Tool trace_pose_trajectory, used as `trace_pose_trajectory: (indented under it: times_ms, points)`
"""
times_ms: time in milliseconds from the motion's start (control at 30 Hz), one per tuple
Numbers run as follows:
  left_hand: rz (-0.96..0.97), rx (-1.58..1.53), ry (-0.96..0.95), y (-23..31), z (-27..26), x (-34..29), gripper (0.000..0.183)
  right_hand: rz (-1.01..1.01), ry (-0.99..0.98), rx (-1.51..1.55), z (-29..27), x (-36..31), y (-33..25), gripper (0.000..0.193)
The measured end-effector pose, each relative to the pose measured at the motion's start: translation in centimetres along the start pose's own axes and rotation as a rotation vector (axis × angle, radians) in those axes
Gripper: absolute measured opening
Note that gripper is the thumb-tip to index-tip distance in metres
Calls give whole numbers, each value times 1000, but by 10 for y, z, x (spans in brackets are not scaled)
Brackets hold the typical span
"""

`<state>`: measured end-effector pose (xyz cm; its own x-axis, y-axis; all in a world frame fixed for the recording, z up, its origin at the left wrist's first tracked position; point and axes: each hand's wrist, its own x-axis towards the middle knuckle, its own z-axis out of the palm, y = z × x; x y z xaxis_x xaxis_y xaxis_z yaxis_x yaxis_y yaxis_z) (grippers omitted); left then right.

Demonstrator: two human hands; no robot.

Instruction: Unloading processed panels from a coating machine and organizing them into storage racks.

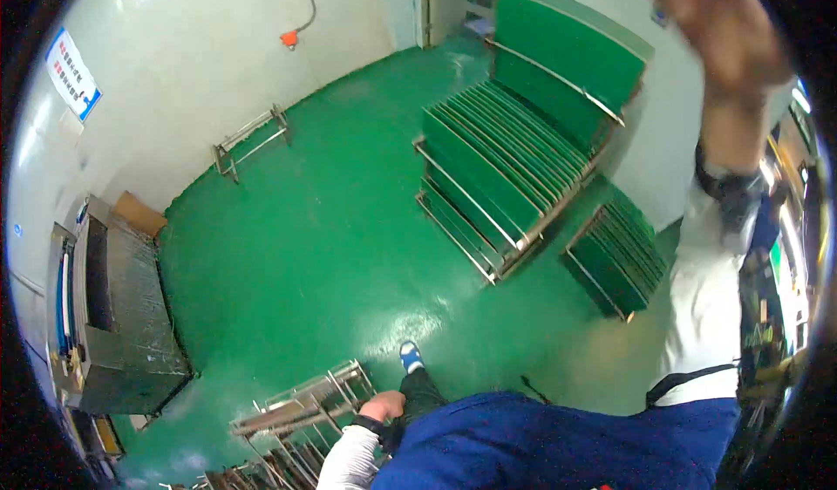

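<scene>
My right hand [737,50] is raised high at the upper right, close to the camera and smeared by motion. Its fingers are not clear, and I cannot make out anything in it. Low in the view my left hand [384,405] hangs by my dark trouser leg, beside a metal rack frame [301,400]. Its fingers are mostly hidden, so whether it touches the frame does not show. White sleeves with dark cuffs cover both arms. My blue-and-white shoe [410,355] is on the green floor [288,263].
Ahead to the right stands a rack of upright green boards [506,154], with a smaller slatted rack [615,259] nearer me. A grey metal cabinet [135,316] stands on the left. A low metal stand [251,144] is by the pale wall [200,63].
</scene>
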<state>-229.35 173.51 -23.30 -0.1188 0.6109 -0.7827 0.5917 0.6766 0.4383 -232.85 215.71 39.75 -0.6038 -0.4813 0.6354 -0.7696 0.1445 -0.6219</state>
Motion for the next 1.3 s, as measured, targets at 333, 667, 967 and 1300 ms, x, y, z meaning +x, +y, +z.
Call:
trace_pose_trajectory:
  times_ms: [333,667,967,1300]
  points:
    - [369,-601,-251,-138,-144,68,33,1054,145,258,40,-82,298,32]
    - [112,-481,-252,-223,-394,142,42,1224,466,259,-25,-154,547,35]
    - [127,-325,-338,-267,-646,258,46,1266,380,6,-109,-109,673,35]
    - [512,8,-478,-375,-877,441,50,1404,1020,-374,-220,-44,724,25]
